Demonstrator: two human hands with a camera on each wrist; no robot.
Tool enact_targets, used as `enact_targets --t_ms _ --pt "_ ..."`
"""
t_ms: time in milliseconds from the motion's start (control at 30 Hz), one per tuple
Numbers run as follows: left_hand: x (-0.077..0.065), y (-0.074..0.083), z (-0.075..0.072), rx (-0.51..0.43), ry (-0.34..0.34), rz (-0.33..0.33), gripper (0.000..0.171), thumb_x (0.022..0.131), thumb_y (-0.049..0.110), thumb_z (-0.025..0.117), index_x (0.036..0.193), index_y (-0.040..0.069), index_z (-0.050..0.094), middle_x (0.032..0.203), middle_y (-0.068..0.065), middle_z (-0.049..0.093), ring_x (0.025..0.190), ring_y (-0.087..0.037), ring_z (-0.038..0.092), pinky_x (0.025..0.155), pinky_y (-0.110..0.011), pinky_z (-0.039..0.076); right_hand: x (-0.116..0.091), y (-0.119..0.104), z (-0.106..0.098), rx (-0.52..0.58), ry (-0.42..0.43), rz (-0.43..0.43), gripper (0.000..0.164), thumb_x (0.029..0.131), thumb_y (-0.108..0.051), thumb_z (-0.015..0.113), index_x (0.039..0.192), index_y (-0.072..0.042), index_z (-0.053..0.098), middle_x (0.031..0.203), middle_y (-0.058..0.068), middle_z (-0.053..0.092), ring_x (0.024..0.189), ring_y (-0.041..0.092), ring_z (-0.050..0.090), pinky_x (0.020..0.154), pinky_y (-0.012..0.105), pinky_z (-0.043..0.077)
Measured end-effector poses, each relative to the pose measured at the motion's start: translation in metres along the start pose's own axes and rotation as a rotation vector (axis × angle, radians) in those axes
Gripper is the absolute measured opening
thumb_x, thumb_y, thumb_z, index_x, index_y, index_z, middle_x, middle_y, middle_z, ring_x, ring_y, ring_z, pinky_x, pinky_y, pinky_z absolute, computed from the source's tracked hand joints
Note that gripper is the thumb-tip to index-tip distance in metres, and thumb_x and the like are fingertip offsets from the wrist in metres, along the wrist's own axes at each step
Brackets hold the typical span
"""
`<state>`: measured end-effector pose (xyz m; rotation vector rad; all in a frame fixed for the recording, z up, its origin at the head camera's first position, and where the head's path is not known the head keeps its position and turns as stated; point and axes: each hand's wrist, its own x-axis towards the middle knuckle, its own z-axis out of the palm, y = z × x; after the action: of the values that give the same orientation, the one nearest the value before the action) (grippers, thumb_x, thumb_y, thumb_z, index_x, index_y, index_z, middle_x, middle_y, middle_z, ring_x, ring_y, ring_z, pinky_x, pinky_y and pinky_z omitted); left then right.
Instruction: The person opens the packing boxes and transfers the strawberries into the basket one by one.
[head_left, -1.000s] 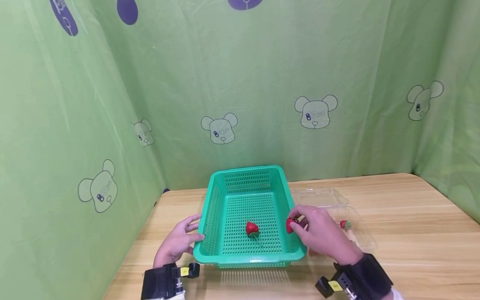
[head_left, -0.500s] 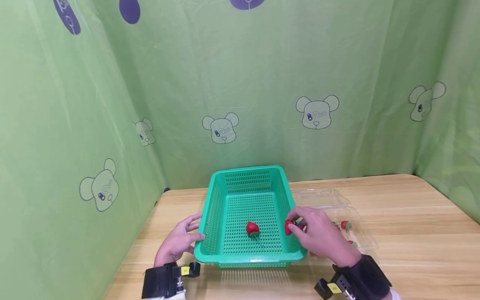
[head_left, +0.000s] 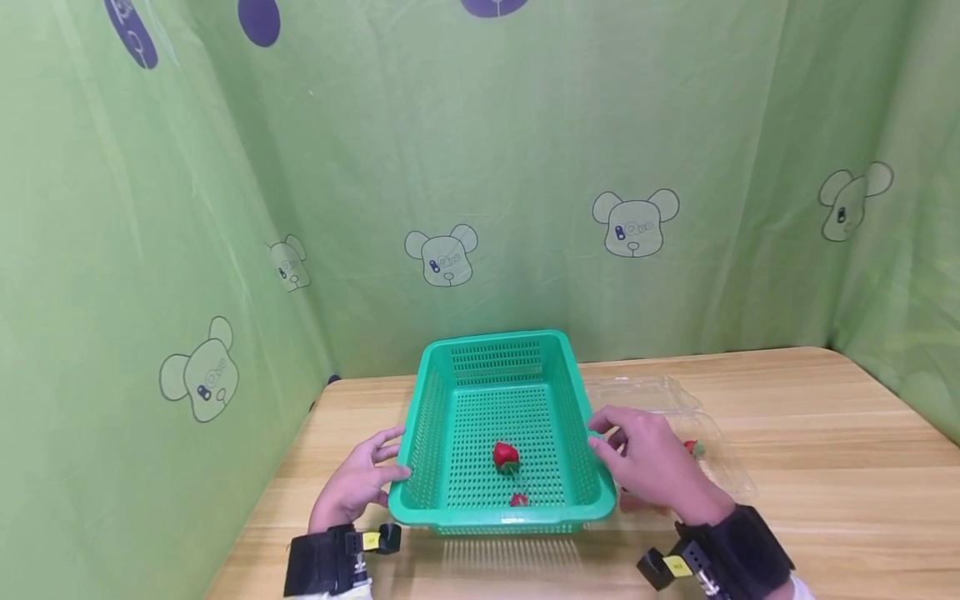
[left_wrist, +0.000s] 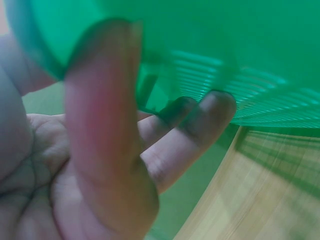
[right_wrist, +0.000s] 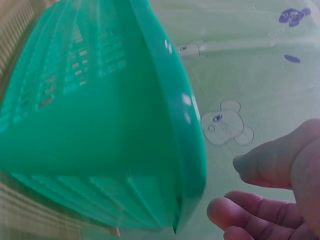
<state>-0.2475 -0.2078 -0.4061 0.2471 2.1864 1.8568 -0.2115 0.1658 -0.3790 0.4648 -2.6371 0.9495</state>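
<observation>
Green plastic basket (head_left: pixel 498 517) at lower centre of the head frame, with slotted walls and perforated floor; inside, red strawberry (head_left: pixel 506 455) on the floor's lower half, green leaves toward the bottom of the frame; just below, second strawberry (head_left: pixel 518 500) by the near wall, partly hidden by the rim; at lower left of the frame, left hand (head_left: pixel 360 483) with digits spread, touching the basket's left rim and outer wall; in the left wrist frame, one large digit up against the green rim and two more reaching rightward to the slotted wall; at lower right of the head frame, right hand (head_left: pixel 647 458) beside the basket's right rim, thumb and fingers bent and apart; in the right wrist frame, bare air between thumb and fingertips, short of the rim; at right of the head frame, clear plastic container (head_left: pixel 727 454) partly behind the right hand, lid (head_left: pixel 637 393) folded back toward the top; within it, third strawberry (head_left: pixel 692 447), partly covered; beneath, wooden table (head_left: pixel 825 442); black straps (head_left: pixel 318 567) round both wrists; across the upper frame, pale green curtain (head_left: pixel 525 150) with bear-head outlines (head_left: pixel 632 223).
</observation>
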Motion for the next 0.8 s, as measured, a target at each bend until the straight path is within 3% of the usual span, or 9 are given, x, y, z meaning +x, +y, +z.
enact_targets --t_ms 300,600,800 --pt "-0.001 0.0 0.0 -0.005 -0.005 -0.003 0.071 0.085 -0.006 0.058 0.146 0.0 0.024 0.14 -0.039 0.035 0.09 -0.035 0.066 0.057 -0.035 0.062 0.002 0.023 -0.006 -0.008 0.015 0.026 0.011 0.088 -0.014 0.065 0.096 -0.007 0.066 0.09 0.008 0.069 0.072 0.016 0.062 0.06 0.035 0.058" --pt "-0.001 -0.001 0.0 -0.003 -0.004 -0.002 0.071 0.084 -0.005 0.058 0.146 0.0 0.024 0.14 -0.039 0.034 0.091 -0.035 0.065 0.058 -0.036 0.063 0.004 0.042 -0.004 -0.069 -0.167 0.148 0.015 0.086 -0.012 0.066 0.099 -0.005 0.065 0.087 0.008 0.067 0.077 0.02 0.061 0.068 0.043 0.058" --pt "0.0 0.0 0.0 -0.008 -0.008 -0.005 0.071 0.085 -0.005 0.058 0.146 0.0 0.024 0.14 -0.038 0.034 0.091 -0.035 0.065 0.058 -0.035 0.063 0.005 0.052 -0.001 -0.134 -0.313 0.19 0.011 0.083 -0.01 0.068 0.093 -0.007 0.065 0.081 0.004 0.063 0.074 0.019 0.057 0.065 0.041 0.054"
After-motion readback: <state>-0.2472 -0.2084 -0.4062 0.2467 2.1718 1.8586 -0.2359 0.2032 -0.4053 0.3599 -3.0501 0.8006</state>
